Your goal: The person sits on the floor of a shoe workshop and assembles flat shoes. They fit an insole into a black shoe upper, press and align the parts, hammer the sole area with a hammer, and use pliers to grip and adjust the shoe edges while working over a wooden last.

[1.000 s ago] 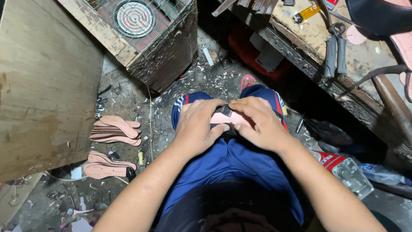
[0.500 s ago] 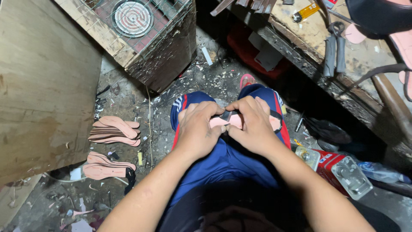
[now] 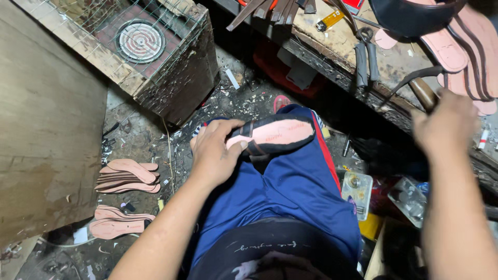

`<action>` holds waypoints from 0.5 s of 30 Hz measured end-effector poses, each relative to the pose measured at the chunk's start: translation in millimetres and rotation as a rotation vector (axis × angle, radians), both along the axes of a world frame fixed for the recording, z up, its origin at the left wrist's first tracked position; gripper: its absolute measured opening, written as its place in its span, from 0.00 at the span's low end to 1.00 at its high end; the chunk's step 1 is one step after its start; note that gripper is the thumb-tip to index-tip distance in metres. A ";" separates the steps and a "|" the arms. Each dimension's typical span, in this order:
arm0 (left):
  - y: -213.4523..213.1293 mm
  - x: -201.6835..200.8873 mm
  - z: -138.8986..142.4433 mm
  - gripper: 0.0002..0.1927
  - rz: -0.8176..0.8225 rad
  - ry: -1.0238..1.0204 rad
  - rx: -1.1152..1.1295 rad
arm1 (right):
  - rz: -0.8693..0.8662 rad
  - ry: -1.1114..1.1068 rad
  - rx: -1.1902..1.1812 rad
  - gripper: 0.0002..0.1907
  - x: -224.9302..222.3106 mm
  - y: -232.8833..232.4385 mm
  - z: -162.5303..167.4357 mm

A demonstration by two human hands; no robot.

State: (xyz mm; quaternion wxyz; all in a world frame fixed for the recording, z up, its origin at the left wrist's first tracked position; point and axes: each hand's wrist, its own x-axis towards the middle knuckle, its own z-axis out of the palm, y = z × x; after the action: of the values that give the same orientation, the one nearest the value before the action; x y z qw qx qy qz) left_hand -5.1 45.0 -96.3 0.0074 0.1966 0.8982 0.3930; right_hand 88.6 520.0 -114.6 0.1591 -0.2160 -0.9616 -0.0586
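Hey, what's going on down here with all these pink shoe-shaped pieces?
A person sits in a cluttered workshop, seen from above. Their left hand holds a pink insole with a dark strap and edging on the lap, over blue shorts. The right hand reaches to the workbench on the right, at a wooden tool handle; its grip is blurred. More pink insoles lie on that bench, and two stacks of insoles sit on the littered floor.
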 end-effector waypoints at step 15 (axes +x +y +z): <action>10.8 7.3 16.3 0.33 -0.073 0.223 -0.088 | 0.074 -0.075 -1.318 0.33 62.7 -189.9 1.8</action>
State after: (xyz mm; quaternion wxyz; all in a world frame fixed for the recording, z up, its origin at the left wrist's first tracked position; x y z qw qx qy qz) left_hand 2.1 55.8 -79.9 -0.0694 0.2712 0.9021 0.3284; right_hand 151.3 330.1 -112.8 -0.0382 -0.2328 -0.8078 0.5402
